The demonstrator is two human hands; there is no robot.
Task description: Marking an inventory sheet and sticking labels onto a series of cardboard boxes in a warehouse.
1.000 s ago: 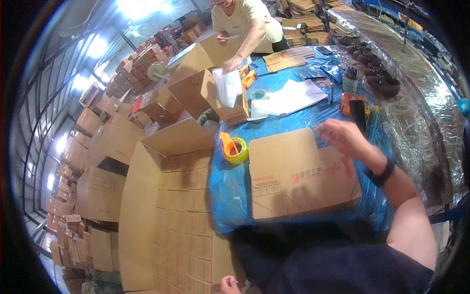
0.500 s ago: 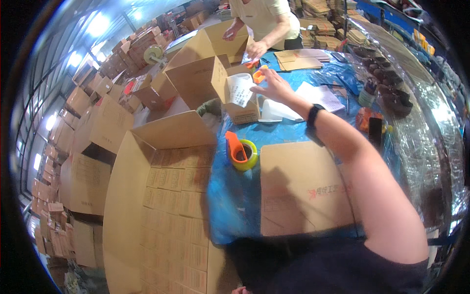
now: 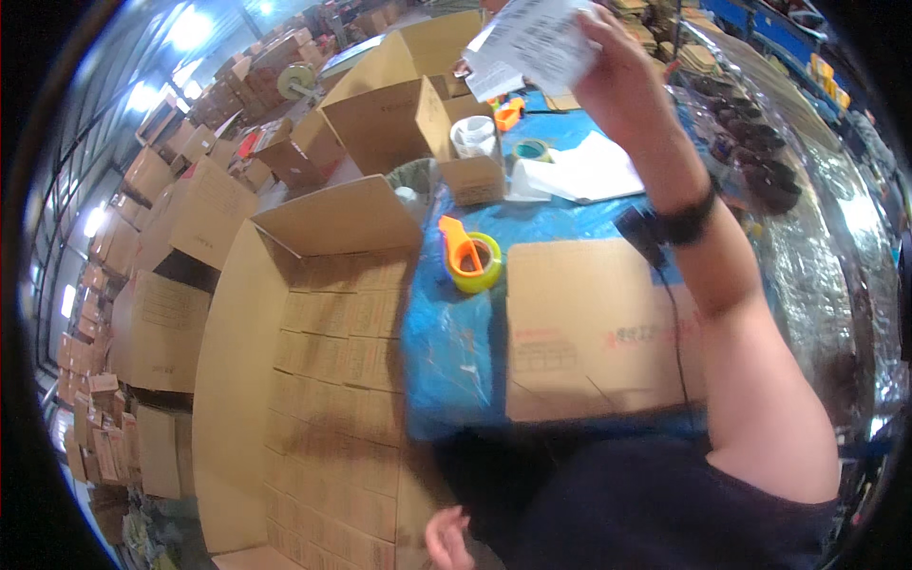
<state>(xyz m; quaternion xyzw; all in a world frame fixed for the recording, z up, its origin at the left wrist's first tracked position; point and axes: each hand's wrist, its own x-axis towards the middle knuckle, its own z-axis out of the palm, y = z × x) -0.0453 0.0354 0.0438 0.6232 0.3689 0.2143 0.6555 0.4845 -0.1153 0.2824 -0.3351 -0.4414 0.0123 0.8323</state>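
Note:
My right hand (image 3: 627, 90) is raised at the top, its fingers closed on a white printed label sheet (image 3: 546, 47). At the lower edge my left hand (image 3: 446, 540) shows only in part, fingers loosely apart with nothing visible in them, beside a large open carton (image 3: 233, 408). Rows of small brown boxes (image 3: 332, 389) fill the bottom of that carton. Below my right forearm, a flat brown cardboard box (image 3: 579, 332) lies on the blue table cover (image 3: 451, 370). A white label roll (image 3: 473, 136) stands in a small open box (image 3: 475, 180).
An orange tape dispenser with yellow tape (image 3: 475, 261) sits left of the flat box. Beyond are a green tape roll (image 3: 532, 150) and white papers (image 3: 594, 166). A black cord (image 3: 676, 323) crosses the flat box. Stacked cartons (image 3: 171, 332) stand at left.
My right hand has risen from near the small box and now holds the label sheet. More of my left hand shows at the lower edge. The other person is now mostly hidden.

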